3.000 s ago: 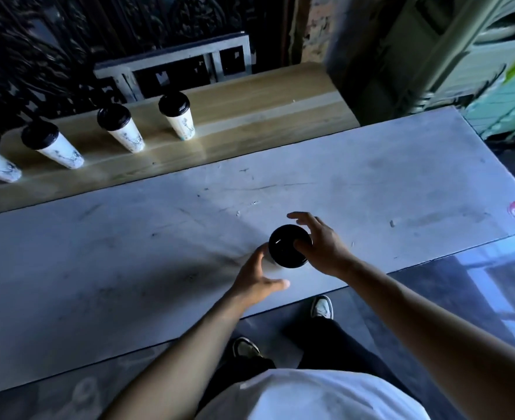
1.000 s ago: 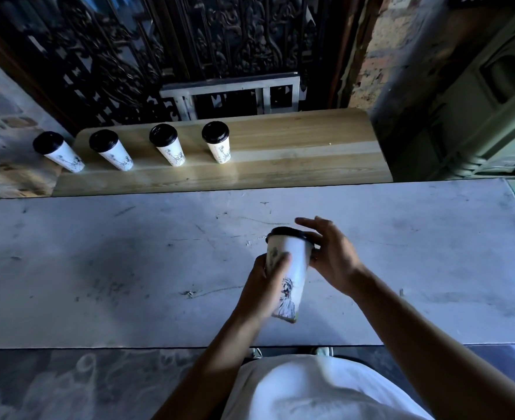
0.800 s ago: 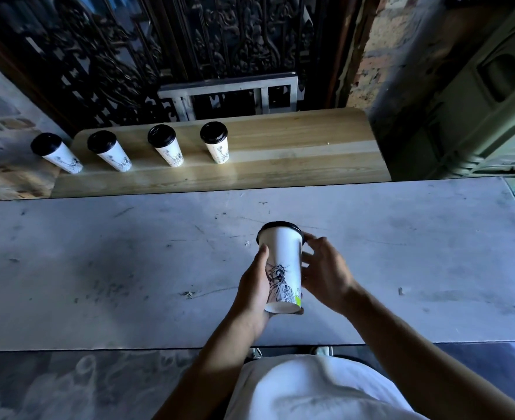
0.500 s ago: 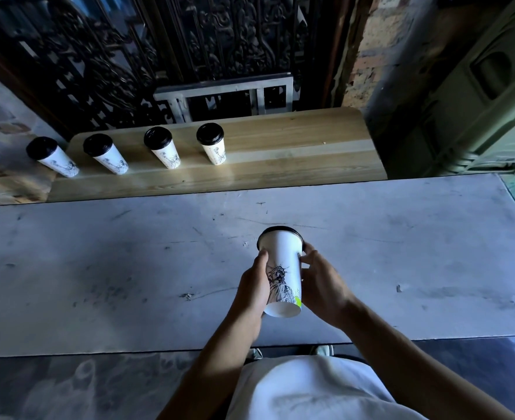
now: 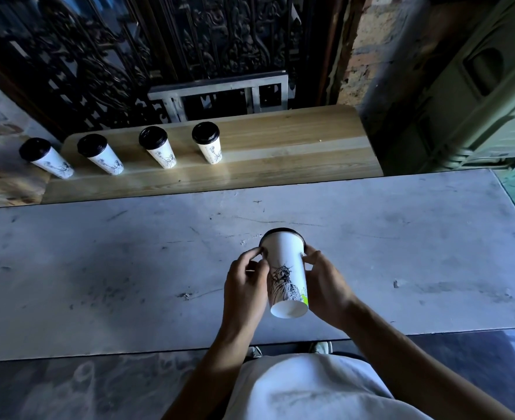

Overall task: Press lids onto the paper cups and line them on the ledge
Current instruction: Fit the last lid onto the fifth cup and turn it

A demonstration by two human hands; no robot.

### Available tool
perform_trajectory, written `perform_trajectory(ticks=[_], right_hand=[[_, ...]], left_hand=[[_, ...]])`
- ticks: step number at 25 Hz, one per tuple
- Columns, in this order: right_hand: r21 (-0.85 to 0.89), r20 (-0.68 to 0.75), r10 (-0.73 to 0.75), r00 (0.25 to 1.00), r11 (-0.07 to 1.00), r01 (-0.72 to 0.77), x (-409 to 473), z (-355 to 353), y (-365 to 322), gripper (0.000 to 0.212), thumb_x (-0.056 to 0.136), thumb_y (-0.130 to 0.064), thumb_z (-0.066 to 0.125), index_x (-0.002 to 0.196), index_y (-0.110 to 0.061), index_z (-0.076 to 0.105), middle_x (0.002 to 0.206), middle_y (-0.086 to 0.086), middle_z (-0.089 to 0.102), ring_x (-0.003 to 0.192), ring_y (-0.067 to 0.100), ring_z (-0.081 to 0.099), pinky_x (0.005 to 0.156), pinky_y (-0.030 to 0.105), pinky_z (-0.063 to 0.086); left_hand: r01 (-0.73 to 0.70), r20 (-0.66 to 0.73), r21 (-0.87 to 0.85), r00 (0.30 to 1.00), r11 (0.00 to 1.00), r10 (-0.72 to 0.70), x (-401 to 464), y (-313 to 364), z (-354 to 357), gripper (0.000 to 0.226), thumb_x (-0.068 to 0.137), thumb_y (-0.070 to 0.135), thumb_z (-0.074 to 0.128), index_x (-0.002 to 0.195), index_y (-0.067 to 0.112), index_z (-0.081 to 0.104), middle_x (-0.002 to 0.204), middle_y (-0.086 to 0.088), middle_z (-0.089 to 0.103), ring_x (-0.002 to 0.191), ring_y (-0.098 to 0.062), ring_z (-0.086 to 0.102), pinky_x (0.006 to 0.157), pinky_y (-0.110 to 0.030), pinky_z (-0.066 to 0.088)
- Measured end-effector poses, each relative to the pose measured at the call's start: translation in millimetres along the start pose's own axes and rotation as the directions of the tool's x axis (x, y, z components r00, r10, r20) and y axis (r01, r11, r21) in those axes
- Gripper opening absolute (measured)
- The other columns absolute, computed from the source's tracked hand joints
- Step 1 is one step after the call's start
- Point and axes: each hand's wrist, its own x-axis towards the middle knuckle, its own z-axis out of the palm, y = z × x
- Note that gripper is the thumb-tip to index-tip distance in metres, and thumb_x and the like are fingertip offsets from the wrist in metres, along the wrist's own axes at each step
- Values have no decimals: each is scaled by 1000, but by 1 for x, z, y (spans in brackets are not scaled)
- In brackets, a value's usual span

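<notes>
A white paper cup [image 5: 286, 274] with a black statue drawing is held above the grey counter [image 5: 98, 268], tilted with its base toward me and its black lid [image 5: 281, 231] pointing away. My left hand [image 5: 244, 286] grips its left side, fingertips at the lid's rim. My right hand [image 5: 326, 286] grips its right side. On the wooden ledge [image 5: 280, 153] behind the counter stand several lidded cups in a row, the rightmost cup [image 5: 208, 142] nearest the middle and the leftmost cup [image 5: 45, 157] at the far left.
A dark ornate metal grille [image 5: 189, 50] and a small grey frame [image 5: 220, 95] rise behind the ledge. A brick wall and a green bin [image 5: 477, 95] stand at the right. The ledge's right half is bare wood. My shoes show below the counter's front edge.
The cup was lifted off the counter and tipped, lid away from me. Both hands shifted onto its sides, and my fingertips moved up to the lid's rim.
</notes>
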Motion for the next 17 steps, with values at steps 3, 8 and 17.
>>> perform_trajectory(ticks=[3,8,17], right_hand=[[-13,-36,-6,999,1000,6,2,0,1,38,99,-19,45,133,-19,63,119,38,68,89,42,71,80,50,59],[-96,-51,-4,999,995,-1,-3,1,-1,35,100,-18,49,131,-20,65,99,22,72,75,31,70,64,36,60],[-155,16,-23,1000,988,25,-3,-3,1,34,100,-22,57,131,-35,65,110,16,70,81,24,68,70,38,59]], left_hand=[[-110,-14,53,994,993,110,1,-3,-3,28,85,34,58,106,44,73,90,-7,70,75,-20,65,82,-56,60],[-250,-49,141,965,958,259,4,-6,-10,43,93,2,64,90,42,80,95,9,61,83,-16,68,74,-46,62],[-264,-62,118,960,957,272,5,-5,-7,48,90,-10,60,75,31,81,92,14,63,86,-5,67,76,-23,52]])
